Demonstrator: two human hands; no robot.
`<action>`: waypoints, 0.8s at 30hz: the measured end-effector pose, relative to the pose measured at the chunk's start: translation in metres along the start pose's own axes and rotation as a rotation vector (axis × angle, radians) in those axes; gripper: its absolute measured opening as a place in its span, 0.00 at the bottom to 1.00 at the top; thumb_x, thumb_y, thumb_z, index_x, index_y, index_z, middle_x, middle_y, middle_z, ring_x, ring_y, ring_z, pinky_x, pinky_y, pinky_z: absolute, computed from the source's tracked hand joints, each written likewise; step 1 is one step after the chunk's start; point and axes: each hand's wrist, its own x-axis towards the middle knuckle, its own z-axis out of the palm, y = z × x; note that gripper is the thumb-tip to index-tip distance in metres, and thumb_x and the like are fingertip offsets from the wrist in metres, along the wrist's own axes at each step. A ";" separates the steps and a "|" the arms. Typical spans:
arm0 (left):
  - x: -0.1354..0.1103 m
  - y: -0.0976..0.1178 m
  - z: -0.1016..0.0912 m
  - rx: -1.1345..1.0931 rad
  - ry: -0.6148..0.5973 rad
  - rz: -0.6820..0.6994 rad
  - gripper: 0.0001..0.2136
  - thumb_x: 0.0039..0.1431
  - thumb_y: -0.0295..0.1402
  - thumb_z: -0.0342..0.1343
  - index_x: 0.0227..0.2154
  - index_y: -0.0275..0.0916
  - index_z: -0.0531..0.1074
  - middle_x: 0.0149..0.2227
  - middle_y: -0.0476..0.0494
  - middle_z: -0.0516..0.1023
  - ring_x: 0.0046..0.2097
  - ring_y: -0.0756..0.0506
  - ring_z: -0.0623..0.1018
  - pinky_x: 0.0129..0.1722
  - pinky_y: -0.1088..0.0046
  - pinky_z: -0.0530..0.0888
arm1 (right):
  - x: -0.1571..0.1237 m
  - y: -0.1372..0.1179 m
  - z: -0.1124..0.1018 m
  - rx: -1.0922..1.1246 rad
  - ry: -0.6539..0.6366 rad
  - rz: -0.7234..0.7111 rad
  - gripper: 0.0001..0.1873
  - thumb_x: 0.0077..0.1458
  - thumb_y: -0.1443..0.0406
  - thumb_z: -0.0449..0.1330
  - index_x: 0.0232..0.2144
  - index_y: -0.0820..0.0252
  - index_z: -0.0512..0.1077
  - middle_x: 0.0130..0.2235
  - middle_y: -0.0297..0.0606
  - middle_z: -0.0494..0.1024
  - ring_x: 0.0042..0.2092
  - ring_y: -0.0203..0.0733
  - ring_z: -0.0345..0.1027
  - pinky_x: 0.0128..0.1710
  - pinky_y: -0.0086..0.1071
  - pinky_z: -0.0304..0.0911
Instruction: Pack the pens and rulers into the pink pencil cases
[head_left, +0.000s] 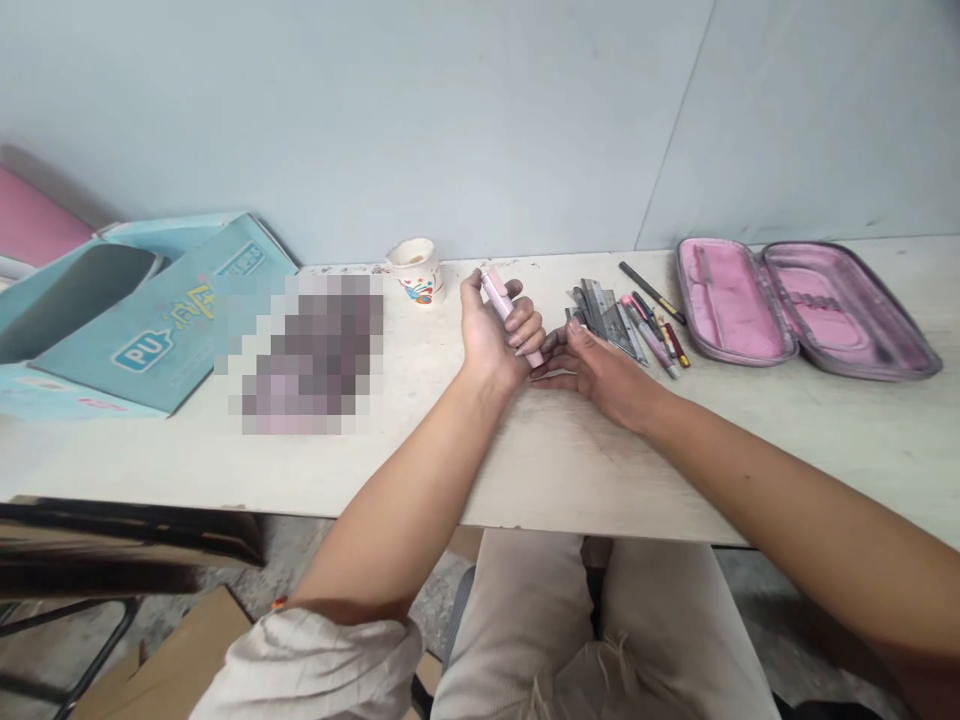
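So I'm watching this from afar through the head camera, and the left hand (501, 330) is closing its fingers around a pink pen-like stick (496, 288), which is tilting with its top toward the wall and its lower end poking out of the fist. That stick is sitting above the surface (397, 450), roughly mid-view. The right hand (600, 375) is curling its fingers right by that lower end; I'm honestly not able to tell whether it's pinching anything or just touching.

Just behind the right hand, some rulers (598, 308) are lying in a heap, partly hiding behind the fingers, with a bunch of pens (658, 335) beside them. A dark pen (649, 290) is lying slantwise nearby, pointing one end at the pencil case (739, 325), which is lying unzipped and spread flat, showing its pink lining.

Over on the left, a paper cup (415, 272) is standing near the wall, a pixelated patch (307, 360) is covering something I'm not making out, and a light-blue box (202, 310) is resting at an angle beyond it.
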 end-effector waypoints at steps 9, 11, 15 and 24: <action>0.000 0.000 0.000 -0.083 0.025 0.013 0.22 0.54 0.53 0.43 0.21 0.37 0.64 0.10 0.58 0.48 0.11 0.56 0.49 0.09 0.80 0.46 | 0.001 -0.003 0.001 0.029 -0.017 0.008 0.21 0.51 0.45 0.53 0.30 0.57 0.64 0.32 0.33 0.69 0.36 0.36 0.66 0.43 0.40 0.66; -0.001 0.001 0.001 -0.074 0.039 0.014 0.22 0.53 0.52 0.44 0.21 0.37 0.64 0.10 0.59 0.47 0.10 0.56 0.49 0.09 0.80 0.46 | 0.001 -0.004 0.002 0.031 -0.016 0.017 0.21 0.50 0.45 0.54 0.29 0.57 0.63 0.31 0.32 0.68 0.35 0.36 0.66 0.42 0.39 0.66; -0.002 0.002 0.003 -0.051 0.055 0.004 0.20 0.54 0.50 0.44 0.20 0.37 0.64 0.10 0.59 0.47 0.10 0.56 0.49 0.09 0.81 0.45 | 0.002 -0.006 0.004 0.040 -0.029 0.016 0.22 0.48 0.45 0.55 0.28 0.57 0.62 0.29 0.31 0.67 0.33 0.35 0.66 0.41 0.38 0.67; 0.001 0.001 0.001 0.080 -0.002 0.008 0.21 0.56 0.50 0.41 0.22 0.38 0.63 0.10 0.59 0.48 0.10 0.56 0.49 0.09 0.81 0.46 | 0.001 -0.004 0.000 -0.147 -0.008 -0.057 0.21 0.53 0.46 0.50 0.30 0.57 0.62 0.33 0.34 0.69 0.38 0.38 0.66 0.41 0.38 0.67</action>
